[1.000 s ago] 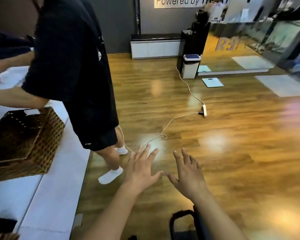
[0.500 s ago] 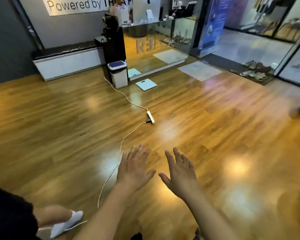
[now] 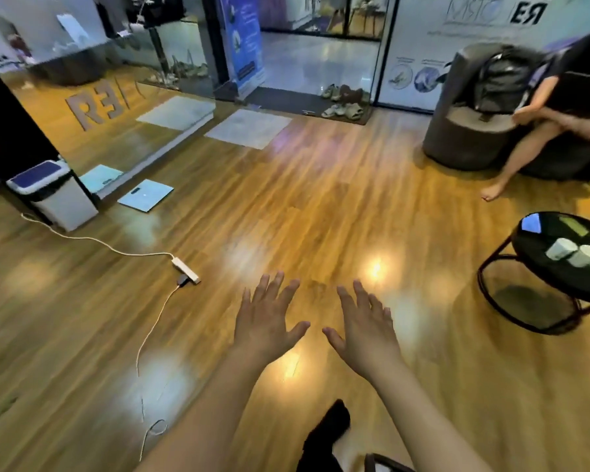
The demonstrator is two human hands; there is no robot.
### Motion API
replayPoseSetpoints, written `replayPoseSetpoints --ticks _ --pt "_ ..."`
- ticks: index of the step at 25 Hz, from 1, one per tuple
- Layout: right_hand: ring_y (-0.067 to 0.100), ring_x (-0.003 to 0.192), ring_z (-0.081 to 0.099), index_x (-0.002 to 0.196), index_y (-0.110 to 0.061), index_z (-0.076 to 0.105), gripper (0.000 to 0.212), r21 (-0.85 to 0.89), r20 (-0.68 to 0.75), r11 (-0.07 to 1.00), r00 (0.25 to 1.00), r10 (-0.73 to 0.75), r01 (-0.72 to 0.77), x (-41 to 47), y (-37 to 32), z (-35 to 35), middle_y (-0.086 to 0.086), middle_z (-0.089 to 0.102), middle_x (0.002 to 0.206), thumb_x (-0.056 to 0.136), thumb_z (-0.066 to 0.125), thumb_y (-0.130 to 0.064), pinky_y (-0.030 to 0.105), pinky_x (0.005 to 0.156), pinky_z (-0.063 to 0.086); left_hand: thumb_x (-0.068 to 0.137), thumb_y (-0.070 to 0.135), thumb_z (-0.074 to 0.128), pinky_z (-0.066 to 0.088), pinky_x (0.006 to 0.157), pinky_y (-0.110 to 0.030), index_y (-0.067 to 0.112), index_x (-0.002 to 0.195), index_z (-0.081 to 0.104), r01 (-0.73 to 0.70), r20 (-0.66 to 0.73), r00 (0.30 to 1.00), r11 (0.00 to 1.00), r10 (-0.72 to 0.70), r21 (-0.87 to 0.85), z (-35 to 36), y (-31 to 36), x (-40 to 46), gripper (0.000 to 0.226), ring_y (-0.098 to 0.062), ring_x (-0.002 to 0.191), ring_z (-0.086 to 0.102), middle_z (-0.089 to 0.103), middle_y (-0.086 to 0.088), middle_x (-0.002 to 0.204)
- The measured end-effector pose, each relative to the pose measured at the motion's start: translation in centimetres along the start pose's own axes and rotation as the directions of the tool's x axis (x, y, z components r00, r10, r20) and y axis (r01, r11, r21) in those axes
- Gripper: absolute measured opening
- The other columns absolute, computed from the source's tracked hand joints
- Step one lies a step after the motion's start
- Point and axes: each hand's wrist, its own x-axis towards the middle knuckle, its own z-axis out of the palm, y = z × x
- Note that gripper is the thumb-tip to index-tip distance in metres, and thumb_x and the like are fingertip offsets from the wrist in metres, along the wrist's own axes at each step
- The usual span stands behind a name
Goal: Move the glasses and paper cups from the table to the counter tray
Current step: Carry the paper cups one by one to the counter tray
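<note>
Two bare hands out over the wood floor, nothing held.

Left hand and right hand spread flat side by side, palms down, fingers wide apart, both empty. Far right: one round dark table carrying three white paper cups in a touching row near its right edge; glasses not made out. Left: one white power strip with one cable trailing across the floor, one bin farther back. Upper right: one seated person's bare leg.
</note>
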Motion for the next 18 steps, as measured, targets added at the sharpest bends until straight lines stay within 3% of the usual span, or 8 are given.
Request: replayPoseSetpoints --ticks 10,18 --pt "0.035 0.154 0.013 0.159 -0.031 0.0 0.085 0.042 -0.136 0.946 0.937 0.323 -0.32 16.4 19.8 -9.3 0.004 -0.003 0.17 0.096 0.045 -0.066 0.054 0.121 0.021 0.09 0.076 0.043 0.01 0.125 -0.051 0.043 0.158 0.008 -0.351 0.02 0.936 0.936 0.351 0.026 0.3 17.3 28.9 0.083 -0.023 0.158 0.003 0.006 0.005 0.172" --pt "0.034 0.154 0.015 0.159 -0.031 0.004 0.085 0.136 -0.164 0.816 0.799 0.578 -0.562 21.3 35.5 -12.3 0.003 0.0 0.17 0.095 0.049 -0.063 0.055 0.121 0.021 0.092 0.074 0.041 0.01 0.125 -0.05 0.043 0.159 0.007 -0.616 0.136 0.777 0.787 0.614 -0.032 5.2 33.5 43.4 0.082 -0.022 0.158 -0.003 0.001 0.007 0.172"
